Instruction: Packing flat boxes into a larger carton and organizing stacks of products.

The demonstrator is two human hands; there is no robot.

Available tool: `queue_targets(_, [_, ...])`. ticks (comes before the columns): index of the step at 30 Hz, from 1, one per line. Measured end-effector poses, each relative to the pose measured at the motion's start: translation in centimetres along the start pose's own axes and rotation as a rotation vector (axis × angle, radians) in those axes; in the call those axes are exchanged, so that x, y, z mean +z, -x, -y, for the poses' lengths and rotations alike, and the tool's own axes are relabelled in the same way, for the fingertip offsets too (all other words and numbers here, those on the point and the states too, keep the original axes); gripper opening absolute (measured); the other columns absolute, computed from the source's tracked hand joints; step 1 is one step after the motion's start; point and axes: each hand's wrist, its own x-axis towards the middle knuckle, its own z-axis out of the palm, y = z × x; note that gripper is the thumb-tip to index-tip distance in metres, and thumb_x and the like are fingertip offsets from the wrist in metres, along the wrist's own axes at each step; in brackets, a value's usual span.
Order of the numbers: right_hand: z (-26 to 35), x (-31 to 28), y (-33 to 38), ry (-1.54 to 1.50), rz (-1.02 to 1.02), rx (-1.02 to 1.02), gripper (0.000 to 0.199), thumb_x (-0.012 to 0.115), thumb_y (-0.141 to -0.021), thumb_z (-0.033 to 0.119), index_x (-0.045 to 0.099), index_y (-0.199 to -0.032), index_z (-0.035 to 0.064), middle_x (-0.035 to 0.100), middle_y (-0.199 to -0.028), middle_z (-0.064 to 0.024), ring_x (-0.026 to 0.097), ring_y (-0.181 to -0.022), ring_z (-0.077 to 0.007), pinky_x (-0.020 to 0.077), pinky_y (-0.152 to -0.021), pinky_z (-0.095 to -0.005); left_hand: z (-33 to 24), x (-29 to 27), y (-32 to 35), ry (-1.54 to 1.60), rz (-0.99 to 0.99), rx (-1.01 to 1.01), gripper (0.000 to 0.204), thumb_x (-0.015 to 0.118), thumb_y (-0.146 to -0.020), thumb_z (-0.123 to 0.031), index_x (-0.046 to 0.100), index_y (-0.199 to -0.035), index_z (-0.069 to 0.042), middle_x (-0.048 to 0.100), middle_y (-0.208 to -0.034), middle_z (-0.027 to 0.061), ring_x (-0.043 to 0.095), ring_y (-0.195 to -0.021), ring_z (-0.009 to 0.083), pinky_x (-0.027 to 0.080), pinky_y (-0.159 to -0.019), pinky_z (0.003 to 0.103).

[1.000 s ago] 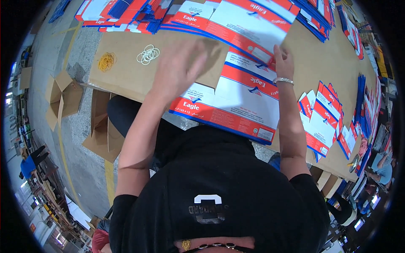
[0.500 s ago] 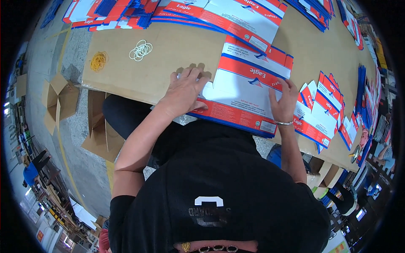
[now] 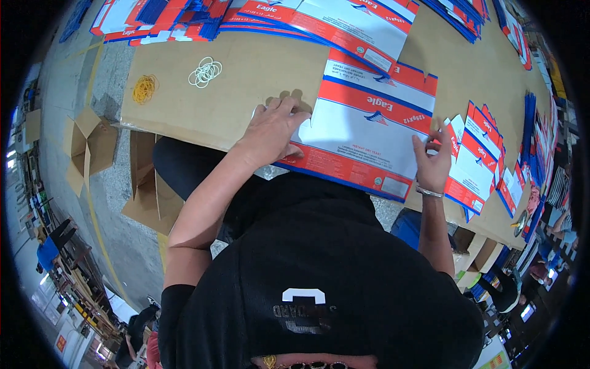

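Observation:
A flat, unfolded carton [image 3: 362,132] in white, red and blue lies in front of me at the table's near edge, apparently on top of others like it. My left hand [image 3: 270,132] rests over its left end, fingers bent and apart, the thumb on the printed panel. Part of that end is hidden under the palm. Just beyond the carton's right edge is my right hand [image 3: 433,160], its fingers loosely curled and the thumb apart, with nothing seen in it. Whether its fingertips touch the edge I cannot tell.
Stacked flat cartons [image 3: 344,24] overlap the far edge of mine. Another fanned pile [image 3: 473,163] lies at the right. White rubber bands [image 3: 205,72] and yellow rubber bands [image 3: 145,90] sit on the table's [image 3: 178,117] left part. An open cardboard box [image 3: 92,144] stands on the floor.
My right hand has moved to the right, off the carton's right part to beyond its edge. The carton has shifted slightly right. My left hand has hardly moved.

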Motion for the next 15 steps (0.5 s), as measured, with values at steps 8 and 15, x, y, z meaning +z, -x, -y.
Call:
queue_targets(8, [-1.7, -2.1, 2.0, -0.586, 0.103, 0.011, 0.019, 0.057, -0.094, 0.015, 0.063, -0.106, 0.0006, 0.067, -0.101, -0.0081, 0.059, -0.092, -0.0139, 0.0445, -0.083, -0.029, 0.5, -0.2, 1.4, 0.106, -0.178, 0.126, 0.067, 0.085, -0.06, -0.017, 0.058, -0.121, -0.017, 0.052, -0.126, 0.01, 0.047, -0.12, 0.0319, 0.04, -0.101, 0.044])
queue_targets(15, [-1.1, -1.5, 0.9, -0.909, 0.026, 0.013, 0.019, 0.057, -0.095, 0.015, 0.062, -0.108, 0.0019, 0.067, -0.104, -0.0071, 0.06, -0.095, -0.0138, 0.0443, -0.086, -0.0288, -1.2, -2.1, 2.5, 0.189, -0.281, 0.13, 0.043, 0.082, -0.064, -0.012, 0.054, -0.097, -0.01, 0.061, -0.097, 0.008, 0.057, -0.093, 0.0306, 0.048, -0.081, 0.041])
